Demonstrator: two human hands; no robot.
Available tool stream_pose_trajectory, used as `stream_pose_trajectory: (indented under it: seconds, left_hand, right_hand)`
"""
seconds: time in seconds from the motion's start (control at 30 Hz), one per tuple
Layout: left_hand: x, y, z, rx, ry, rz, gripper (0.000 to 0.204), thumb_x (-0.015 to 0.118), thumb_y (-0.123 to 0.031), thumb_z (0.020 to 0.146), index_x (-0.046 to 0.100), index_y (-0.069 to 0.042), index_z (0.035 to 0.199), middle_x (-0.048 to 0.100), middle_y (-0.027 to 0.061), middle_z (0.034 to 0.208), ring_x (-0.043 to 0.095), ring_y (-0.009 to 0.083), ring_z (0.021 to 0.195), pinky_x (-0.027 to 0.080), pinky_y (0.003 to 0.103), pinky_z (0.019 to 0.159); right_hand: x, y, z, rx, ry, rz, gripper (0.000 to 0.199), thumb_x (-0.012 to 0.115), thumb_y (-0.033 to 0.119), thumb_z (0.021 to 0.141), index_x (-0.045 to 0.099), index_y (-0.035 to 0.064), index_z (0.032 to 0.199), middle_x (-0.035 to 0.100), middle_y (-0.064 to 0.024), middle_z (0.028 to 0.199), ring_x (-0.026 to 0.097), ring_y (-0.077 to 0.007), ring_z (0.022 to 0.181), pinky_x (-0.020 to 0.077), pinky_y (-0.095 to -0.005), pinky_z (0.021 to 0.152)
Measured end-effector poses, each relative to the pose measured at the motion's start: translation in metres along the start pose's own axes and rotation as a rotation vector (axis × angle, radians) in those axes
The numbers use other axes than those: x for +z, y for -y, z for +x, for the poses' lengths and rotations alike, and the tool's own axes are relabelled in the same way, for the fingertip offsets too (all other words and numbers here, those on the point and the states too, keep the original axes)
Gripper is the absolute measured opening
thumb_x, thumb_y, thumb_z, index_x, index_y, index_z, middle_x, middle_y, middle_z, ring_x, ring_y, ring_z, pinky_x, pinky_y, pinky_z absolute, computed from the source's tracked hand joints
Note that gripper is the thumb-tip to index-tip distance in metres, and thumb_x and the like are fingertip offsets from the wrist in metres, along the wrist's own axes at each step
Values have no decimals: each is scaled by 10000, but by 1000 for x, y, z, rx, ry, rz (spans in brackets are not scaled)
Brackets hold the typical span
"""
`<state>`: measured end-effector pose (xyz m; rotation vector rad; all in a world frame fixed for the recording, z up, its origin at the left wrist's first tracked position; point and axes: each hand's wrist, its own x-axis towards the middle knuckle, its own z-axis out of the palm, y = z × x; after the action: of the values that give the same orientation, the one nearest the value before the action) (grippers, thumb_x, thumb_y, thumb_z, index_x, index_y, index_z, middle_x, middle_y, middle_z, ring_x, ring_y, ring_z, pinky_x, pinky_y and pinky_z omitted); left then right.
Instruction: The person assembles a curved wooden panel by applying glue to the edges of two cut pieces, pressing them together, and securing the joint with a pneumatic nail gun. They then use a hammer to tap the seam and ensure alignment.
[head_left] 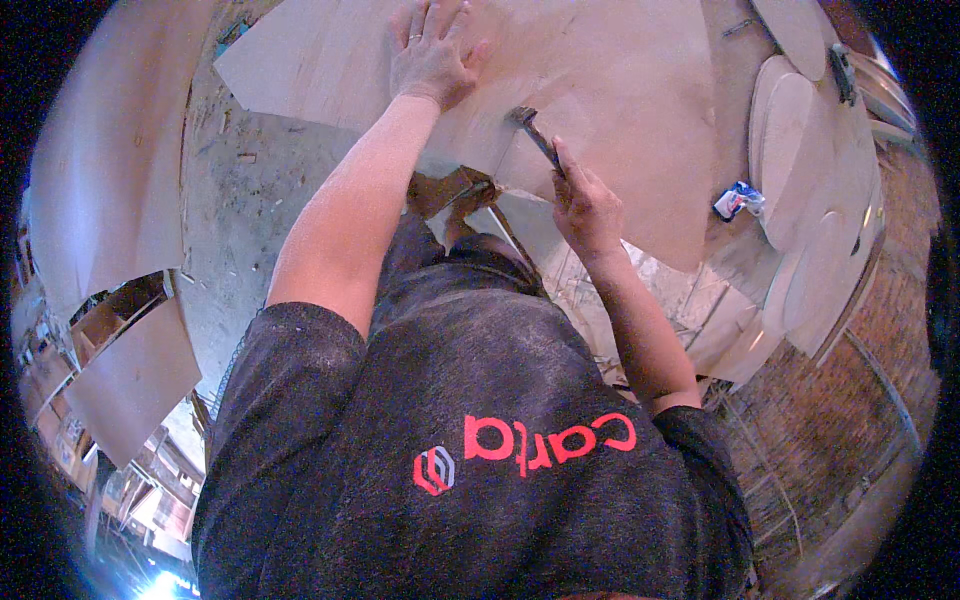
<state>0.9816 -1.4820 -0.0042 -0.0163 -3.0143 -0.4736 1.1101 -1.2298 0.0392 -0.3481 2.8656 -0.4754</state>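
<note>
A large pale plywood sheet (620, 90) lies flat in front of me, cut along a curved line. My left hand (432, 55) presses flat on the sheet with its fingers spread; a ring shows on one finger. My right hand (585, 205) grips the dark handle of a small metal hand tool (535, 132), whose head rests on the sheet near the curved cut. A partly cut curved piece (560, 150) sits under the tool. My dark shirt with a red logo fills the lower middle of the view.
Round plywood discs (800, 160) are stacked at the right, next to a small blue and white packet (738, 200). More plywood sheets (110, 180) lean at the left. The dusty concrete floor (240, 210) carries wood scraps. A brick surface (840, 420) lies at the lower right.
</note>
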Motion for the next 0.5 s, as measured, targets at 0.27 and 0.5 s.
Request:
stream_pose_trajectory:
  seconds: [0.27,0.5]
  left_hand:
    - [3,0,0,-13,-8,76,678,468,-480,901,440,-98,1460,260,147,1584,196,360,1464,63,553,1184]
    - [-4,-3,0,-14,24,44,670,456,-483,908,442,-100,1458,243,149,1589,206,373,1459,74,557,1182]
  right_hand:
    - [-2,-13,14,32,-179,170,524,607,76,922,514,245,1409,680,-147,896,667,-337,729,531,-433,633]
    - [-5,-11,31,-12,-220,103,518,613,71,916,519,200,1409,676,-169,883,666,-338,752,527,-417,645]
